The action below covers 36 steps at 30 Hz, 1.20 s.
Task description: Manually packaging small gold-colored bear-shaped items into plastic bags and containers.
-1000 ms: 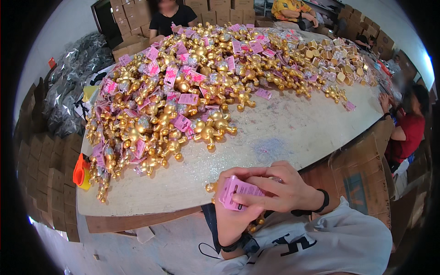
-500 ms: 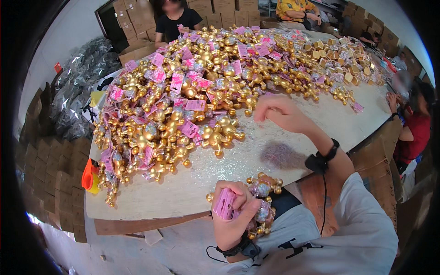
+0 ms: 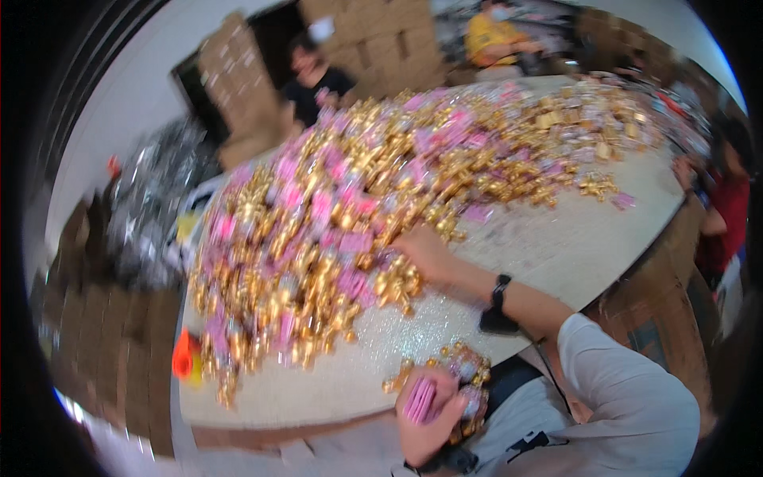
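My left hand (image 3: 433, 413), low at the table's near edge, is closed round a stack of pink header cards (image 3: 420, 400). From these cards hang several shiny gold figures (image 3: 465, 364) with round knobs and clear, glittery middles. My right hand (image 3: 425, 250) reaches to the near edge of a large heap of similar gold figures (image 3: 306, 274) with pink cards. Its fingertips meet the heap beside a pink card and are smeared by motion, so I cannot see whether they grip anything.
The heap covers much of the pale table (image 3: 524, 246). An orange-and-yellow object (image 3: 186, 358) sits at its left edge. Silver packets (image 3: 151, 215) and cardboard boxes (image 3: 103, 358) stand left. Co-workers sit across the table, one in black (image 3: 318, 87), and at right, one in red (image 3: 727, 215).
My right hand has moved left and nearer, from above the bare tabletop to the heap's edge. My left hand still holds the carded gold figures. The whole view has shifted and blurred.
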Each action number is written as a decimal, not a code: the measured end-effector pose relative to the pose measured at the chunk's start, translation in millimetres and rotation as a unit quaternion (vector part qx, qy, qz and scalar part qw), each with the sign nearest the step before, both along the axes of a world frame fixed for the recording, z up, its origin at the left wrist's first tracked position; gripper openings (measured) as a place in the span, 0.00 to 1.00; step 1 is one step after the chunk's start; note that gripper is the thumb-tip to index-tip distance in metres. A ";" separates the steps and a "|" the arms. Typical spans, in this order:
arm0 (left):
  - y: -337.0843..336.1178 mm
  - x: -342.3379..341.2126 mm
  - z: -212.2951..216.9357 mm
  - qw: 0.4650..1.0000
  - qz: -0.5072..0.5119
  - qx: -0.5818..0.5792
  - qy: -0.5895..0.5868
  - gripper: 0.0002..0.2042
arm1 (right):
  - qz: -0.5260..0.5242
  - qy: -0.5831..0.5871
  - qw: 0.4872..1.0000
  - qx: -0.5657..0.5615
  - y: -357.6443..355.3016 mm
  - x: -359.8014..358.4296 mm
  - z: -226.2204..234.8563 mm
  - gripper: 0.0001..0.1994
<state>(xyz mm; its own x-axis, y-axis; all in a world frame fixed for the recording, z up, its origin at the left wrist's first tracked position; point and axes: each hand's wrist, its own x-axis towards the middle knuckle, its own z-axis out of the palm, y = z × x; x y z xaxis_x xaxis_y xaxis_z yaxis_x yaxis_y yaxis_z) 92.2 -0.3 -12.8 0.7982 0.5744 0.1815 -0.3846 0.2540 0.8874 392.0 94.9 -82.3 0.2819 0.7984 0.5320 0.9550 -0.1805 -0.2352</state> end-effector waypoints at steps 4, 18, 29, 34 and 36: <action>3.2 -28.6 22.0 0.970 0.085 0.197 0.116 0.10 | 0.076 -0.078 0.980 0.167 30.9 -49.6 33.5 0.14; -15.8 -14.7 44.1 0.979 -0.051 0.142 0.138 0.09 | 0.306 0.321 0.871 0.212 -257.7 -131.7 128.8 0.19; -24.8 21.8 13.7 0.959 -0.266 -0.083 -0.051 0.24 | 0.356 0.610 0.685 0.178 -297.6 -155.3 135.0 0.09; -16.9 12.6 5.6 0.964 -0.247 -0.025 -0.100 0.28 | 0.456 0.224 0.861 -0.023 -248.2 -132.0 151.6 0.13; -18.3 13.8 11.3 0.966 -0.247 -0.007 -0.070 0.28 | 0.425 0.185 0.882 -0.089 -236.7 -136.3 151.0 0.14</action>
